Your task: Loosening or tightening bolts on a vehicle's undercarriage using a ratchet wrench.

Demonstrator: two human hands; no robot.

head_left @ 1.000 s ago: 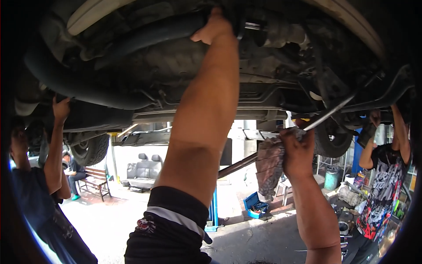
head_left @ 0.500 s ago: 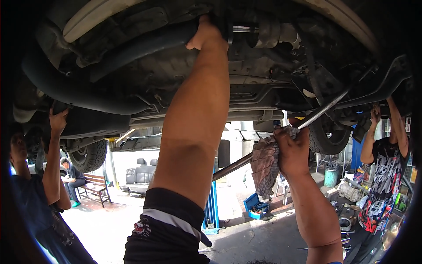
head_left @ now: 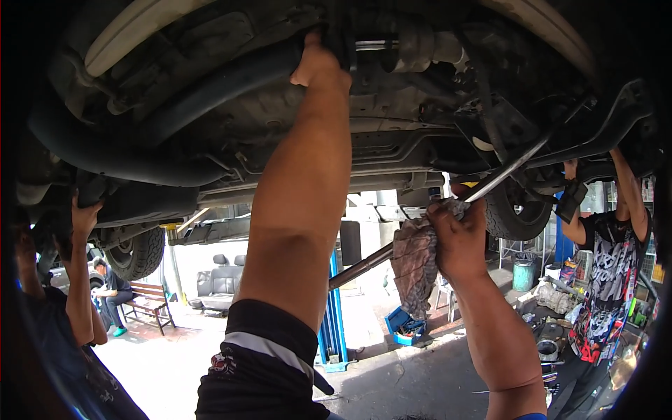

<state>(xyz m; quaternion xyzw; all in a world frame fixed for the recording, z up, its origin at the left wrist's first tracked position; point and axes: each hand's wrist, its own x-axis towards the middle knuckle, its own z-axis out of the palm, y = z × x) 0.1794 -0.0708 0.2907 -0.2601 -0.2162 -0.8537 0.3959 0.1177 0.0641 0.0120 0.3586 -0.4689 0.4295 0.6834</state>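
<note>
Overhead is the dark underside of a raised vehicle. My left hand (head_left: 322, 66) reaches up, its fingers wrapped round a dark part at the end of a thick black tube (head_left: 224, 91). A shiny shaft (head_left: 376, 45) runs right from that part into a round housing (head_left: 411, 49). Lower down, my right hand (head_left: 458, 241) is closed round a long metal rod (head_left: 507, 171) together with a crumpled, dirty rag (head_left: 413, 269) that hangs from it. The rod slants from behind my left arm up to the right, its far end among dark suspension parts.
One co-worker (head_left: 52, 336) at left and another (head_left: 609, 259) at right reach up under the vehicle. Tires (head_left: 136, 253) hang at both sides. Below are a blue toolbox (head_left: 406, 327), a blue lift post (head_left: 333, 315), a seat (head_left: 218, 283), a bench with a seated person, and scattered parts.
The view has shifted slightly, and both my hands keep their holds. The left co-worker's raised hand sits lower; a hand of the right co-worker has moved behind a dark part.
</note>
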